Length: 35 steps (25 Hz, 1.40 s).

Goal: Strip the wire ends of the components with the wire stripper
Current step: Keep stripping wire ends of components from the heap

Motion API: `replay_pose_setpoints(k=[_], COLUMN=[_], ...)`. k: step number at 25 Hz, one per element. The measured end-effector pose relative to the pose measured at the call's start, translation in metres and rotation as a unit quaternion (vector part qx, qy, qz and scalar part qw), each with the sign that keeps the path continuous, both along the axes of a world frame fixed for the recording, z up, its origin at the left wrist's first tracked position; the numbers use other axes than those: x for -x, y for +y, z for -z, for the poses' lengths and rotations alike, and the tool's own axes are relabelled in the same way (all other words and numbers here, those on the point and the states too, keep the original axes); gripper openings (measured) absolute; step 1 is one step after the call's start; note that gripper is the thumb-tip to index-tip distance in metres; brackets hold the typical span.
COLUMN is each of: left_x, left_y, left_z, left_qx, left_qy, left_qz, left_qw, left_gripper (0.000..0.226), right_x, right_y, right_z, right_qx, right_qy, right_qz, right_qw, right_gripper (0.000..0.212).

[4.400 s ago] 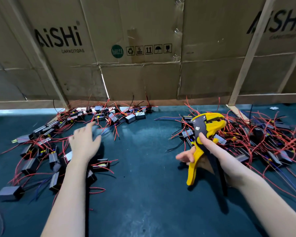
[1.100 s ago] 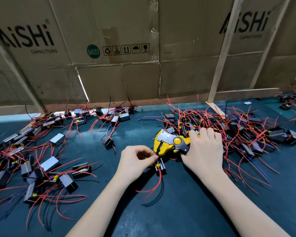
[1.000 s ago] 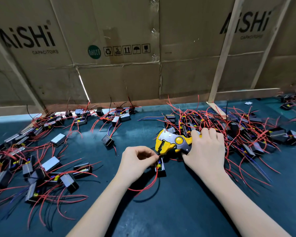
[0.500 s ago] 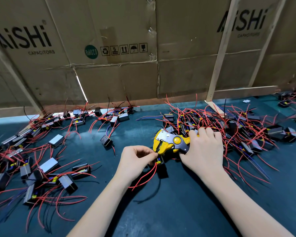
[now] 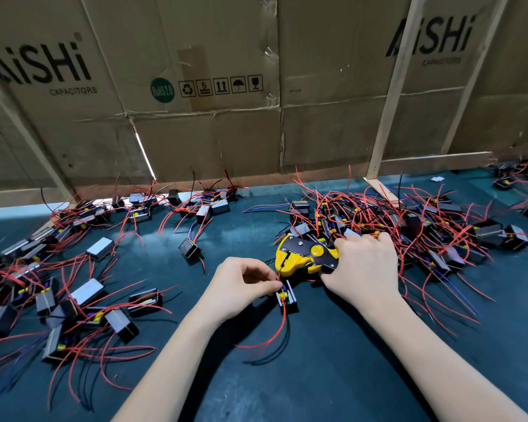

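The left hand (image 5: pixel 241 287) pinches a thin red wire (image 5: pixel 282 318) of a small black box component (image 5: pixel 287 296), feeding its end into the yellow-and-black wire stripper (image 5: pixel 305 258), whose handles the right hand (image 5: pixel 363 269) grips, apparently to steady it on the dark green table (image 5: pixel 317 376).

Right hand (image 5: pixel 363 269) grips wire stripper (image 5: pixel 305 258) — left hand (image 5: pixel 241 284) pinches red wire (image 5: pixel 282 318)

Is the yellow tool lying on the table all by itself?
No, the right hand grips the yellow wire stripper while the left hand pinches a red wire at its nose.
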<state>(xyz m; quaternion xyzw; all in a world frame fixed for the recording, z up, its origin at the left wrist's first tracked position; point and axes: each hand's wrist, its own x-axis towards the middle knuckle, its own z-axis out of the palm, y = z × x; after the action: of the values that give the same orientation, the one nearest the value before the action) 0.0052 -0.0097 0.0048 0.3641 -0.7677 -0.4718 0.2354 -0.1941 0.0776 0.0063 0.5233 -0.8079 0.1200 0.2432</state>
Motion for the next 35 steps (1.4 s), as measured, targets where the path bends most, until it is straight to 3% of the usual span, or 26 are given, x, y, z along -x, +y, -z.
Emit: replay_pose_setpoints(k=[20,25,35], left_x=[0.004,0.004,-0.007], left_y=[0.005,0.004,-0.004], left_z=[-0.001,0.0,0.001], left_qx=[-0.019,-0.022,0.014], left_qy=[0.002,0.002,0.005], left_qz=[-0.041,-0.026,0.01], left_qw=[0.999,0.999,1.0], left_gripper=[0.013,0.011,0.009], right_x=[0.0,0.006,0.008], right_y=[-0.001,-0.003,-0.005], right_z=[-0.002,-0.003,0.001], right_qx=[0.016,-0.022,0.023], right_qy=[0.035,0.031,0.003], right_qz=[-0.034,-0.049,-0.03], right_qw=[0.999,0.998,0.999], right_gripper=[0.04,0.034,0.045])
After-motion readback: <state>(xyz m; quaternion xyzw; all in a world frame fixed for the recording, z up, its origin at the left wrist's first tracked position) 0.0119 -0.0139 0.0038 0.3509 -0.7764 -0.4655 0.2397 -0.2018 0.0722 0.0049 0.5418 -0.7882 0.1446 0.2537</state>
